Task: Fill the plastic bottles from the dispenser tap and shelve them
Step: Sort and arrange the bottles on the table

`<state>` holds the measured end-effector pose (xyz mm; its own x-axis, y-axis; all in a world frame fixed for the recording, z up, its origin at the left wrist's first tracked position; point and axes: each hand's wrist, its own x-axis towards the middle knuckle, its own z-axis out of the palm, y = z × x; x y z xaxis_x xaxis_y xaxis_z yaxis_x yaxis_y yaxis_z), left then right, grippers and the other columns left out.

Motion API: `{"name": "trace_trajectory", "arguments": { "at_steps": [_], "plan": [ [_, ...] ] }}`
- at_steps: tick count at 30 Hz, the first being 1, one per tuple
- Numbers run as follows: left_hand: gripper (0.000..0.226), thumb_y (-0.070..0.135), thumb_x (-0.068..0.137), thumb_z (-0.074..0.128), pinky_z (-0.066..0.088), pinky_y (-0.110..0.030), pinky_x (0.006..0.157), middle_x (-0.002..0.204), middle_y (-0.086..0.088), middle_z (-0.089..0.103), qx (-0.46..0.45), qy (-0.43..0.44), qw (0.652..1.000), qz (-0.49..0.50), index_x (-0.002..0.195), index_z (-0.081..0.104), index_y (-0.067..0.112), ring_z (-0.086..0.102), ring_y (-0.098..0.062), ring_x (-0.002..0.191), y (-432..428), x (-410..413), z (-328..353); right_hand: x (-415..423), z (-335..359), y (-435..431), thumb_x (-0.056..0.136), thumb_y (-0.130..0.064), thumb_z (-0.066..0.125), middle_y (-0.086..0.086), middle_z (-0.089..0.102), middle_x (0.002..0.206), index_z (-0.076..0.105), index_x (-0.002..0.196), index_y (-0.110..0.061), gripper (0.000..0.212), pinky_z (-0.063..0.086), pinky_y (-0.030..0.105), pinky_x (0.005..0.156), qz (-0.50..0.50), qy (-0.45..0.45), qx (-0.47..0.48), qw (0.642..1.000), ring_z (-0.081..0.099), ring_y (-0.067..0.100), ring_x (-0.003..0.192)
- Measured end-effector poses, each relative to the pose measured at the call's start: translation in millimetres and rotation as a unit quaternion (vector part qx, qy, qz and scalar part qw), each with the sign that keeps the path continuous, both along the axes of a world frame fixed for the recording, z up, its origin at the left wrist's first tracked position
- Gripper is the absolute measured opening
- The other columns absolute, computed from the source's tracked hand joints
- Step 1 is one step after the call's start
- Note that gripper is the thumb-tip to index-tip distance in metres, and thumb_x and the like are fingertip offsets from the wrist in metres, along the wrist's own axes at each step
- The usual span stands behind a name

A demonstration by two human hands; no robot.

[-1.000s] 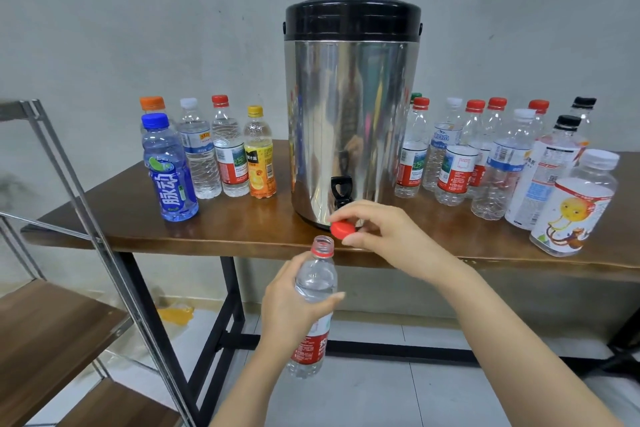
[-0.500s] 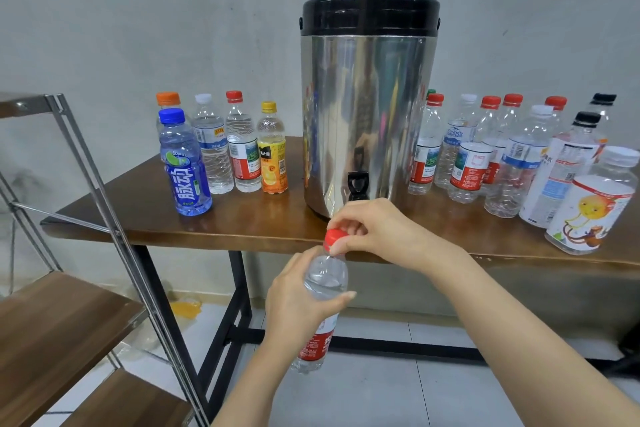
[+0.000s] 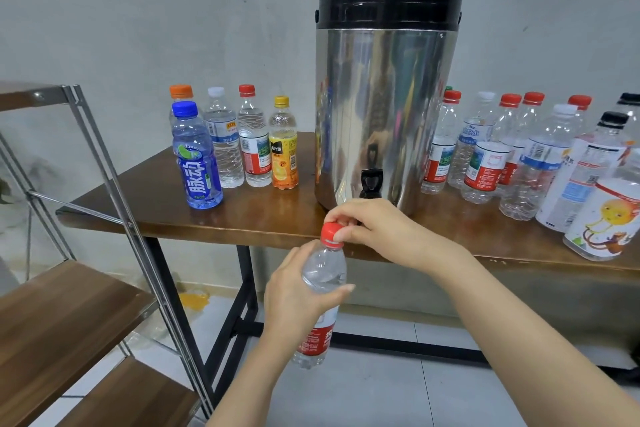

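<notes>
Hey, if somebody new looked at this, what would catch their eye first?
The tall steel dispenser with a black lid stands centred on the table, its tap facing the person. In front of it, the left hand grips a clear bottle while the right hand pinches its red cap. Capped bottles flank the dispenser on both sides.

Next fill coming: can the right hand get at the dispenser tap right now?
Probably yes: the tap sits just beyond the right hand, nothing between, though its fingers pinch the red cap.
</notes>
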<state>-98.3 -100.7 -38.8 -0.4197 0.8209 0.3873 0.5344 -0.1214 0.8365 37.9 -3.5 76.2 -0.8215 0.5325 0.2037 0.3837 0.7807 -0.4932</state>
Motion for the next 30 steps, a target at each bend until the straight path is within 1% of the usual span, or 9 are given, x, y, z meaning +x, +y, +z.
{"name": "trace_trajectory", "arguments": {
  "at_steps": [4, 7, 13, 16, 20, 23, 26, 28, 30],
  "plan": [
    [0.071, 0.062, 0.051, 0.081, 0.057, -0.041, 0.088, 0.109, 0.022, 0.067, 0.015, -0.044, 0.999, 0.021, 0.118, 0.06, 0.048, 0.065, -0.002, 0.1, 3.2, -13.9, 3.7, -12.2, -6.5, -5.5, 0.101, -0.026, 0.05, -0.009, 0.059, 0.111, 0.058, 0.13, -0.018, 0.031, 0.043, 0.017, 0.09, -0.02, 0.064, -0.017, 0.998, 0.054, 0.003, 0.1],
    [0.074, 0.056, 0.053, 0.088, 0.058, -0.044, 0.089, 0.11, 0.015, 0.071, 0.042, -0.067, 0.996, 0.046, 0.12, 0.062, 0.039, 0.067, -0.006, 0.101, 10.2, -36.3, 24.1, -15.4, -15.3, -2.5, 0.104, -0.021, 0.044, -0.007, 0.057, 0.115, 0.052, 0.136, -0.021, 0.033, 0.045, 0.024, 0.094, -0.041, 0.135, -0.004, 0.99, 0.054, 0.008, 0.105],
    [0.066, 0.045, 0.07, 0.086, 0.051, -0.023, 0.089, 0.113, 0.023, 0.063, 0.149, -0.032, 0.98, 0.13, 0.127, 0.054, 0.034, 0.06, 0.008, 0.1, 43.3, -82.0, 98.4, -45.4, -31.8, -0.8, 0.101, -0.022, 0.051, -0.005, 0.049, 0.134, 0.035, 0.147, -0.027, 0.049, 0.046, 0.031, 0.099, -0.065, 0.132, -0.012, 0.989, 0.052, 0.005, 0.11],
    [0.079, 0.053, 0.073, 0.082, 0.052, -0.037, 0.097, 0.131, 0.011, 0.061, 0.155, 0.019, 0.974, 0.167, 0.139, 0.046, 0.03, 0.06, -0.01, 0.115, 70.2, -97.2, 108.1, -80.4, -37.8, 1.5, 0.097, -0.028, 0.059, 0.0, 0.039, 0.151, 0.017, 0.154, -0.025, 0.071, 0.041, 0.041, 0.11, -0.084, 0.115, -0.017, 0.99, 0.044, 0.014, 0.132],
    [0.082, 0.059, 0.077, 0.076, 0.05, -0.045, 0.102, 0.14, 0.006, 0.057, 0.139, 0.035, 0.969, 0.199, 0.145, 0.043, 0.027, 0.055, -0.016, 0.126, 94.6, -110.8, 97.3, -129.0, -54.9, 11.2, 0.091, -0.032, 0.067, 0.001, 0.036, 0.154, -0.004, 0.155, -0.034, 0.095, 0.044, 0.045, 0.106, -0.11, 0.118, -0.055, 0.985, 0.044, 0.021, 0.136],
    [0.085, 0.06, 0.084, 0.067, 0.041, -0.039, 0.108, 0.153, 0.003, 0.044, 0.124, 0.08, 0.972, 0.185, 0.153, 0.031, 0.025, 0.043, -0.017, 0.138, 105.5, -116.4, 95.1, -155.6, -66.9, 21.6, 0.095, -0.032, 0.062, 0.004, 0.038, 0.152, -0.014, 0.151, -0.038, 0.095, 0.048, 0.049, 0.1, -0.156, 0.099, -0.05, 0.981, 0.05, 0.027, 0.129],
    [0.091, 0.074, 0.089, 0.039, 0.023, -0.046, 0.119, 0.165, -0.002, 0.019, 0.11, 0.127, 0.965, 0.2, 0.158, 0.01, 0.024, 0.018, -0.022, 0.151, 108.5, -130.0, 78.7, -174.6, -71.6, 33.4, 0.1, -0.028, 0.049, 0.004, 0.035, 0.153, -0.01, 0.152, -0.033, 0.079, 0.046, 0.048, 0.102, -0.182, 0.099, -0.042, 0.977, 0.049, 0.031, 0.129],
    [0.096, 0.079, 0.089, 0.029, 0.009, -0.049, 0.124, 0.167, -0.007, 0.004, 0.102, 0.134, 0.954, 0.246, 0.159, -0.001, 0.02, 0.004, -0.025, 0.154, 107.1, -149.1, 57.0, -187.3, -73.1, 40.4, 0.097, -0.027, 0.056, 0.006, 0.035, 0.152, -0.007, 0.152, -0.03, 0.083, 0.047, 0.046, 0.1, -0.185, 0.102, -0.027, 0.977, 0.05, 0.03, 0.128],
    [0.106, 0.079, 0.085, 0.037, 0.002, -0.053, 0.123, 0.167, -0.011, -0.006, 0.063, 0.089, 0.951, 0.288, 0.158, -0.01, 0.018, -0.003, -0.031, 0.154, 103.6, -168.6, 39.1, -200.0, -73.5, 47.5, 0.092, -0.031, 0.065, 0.006, 0.037, 0.151, -0.006, 0.153, -0.03, 0.094, 0.049, 0.045, 0.099, -0.186, 0.111, -0.026, 0.976, 0.052, 0.027, 0.126]
  ]
}}
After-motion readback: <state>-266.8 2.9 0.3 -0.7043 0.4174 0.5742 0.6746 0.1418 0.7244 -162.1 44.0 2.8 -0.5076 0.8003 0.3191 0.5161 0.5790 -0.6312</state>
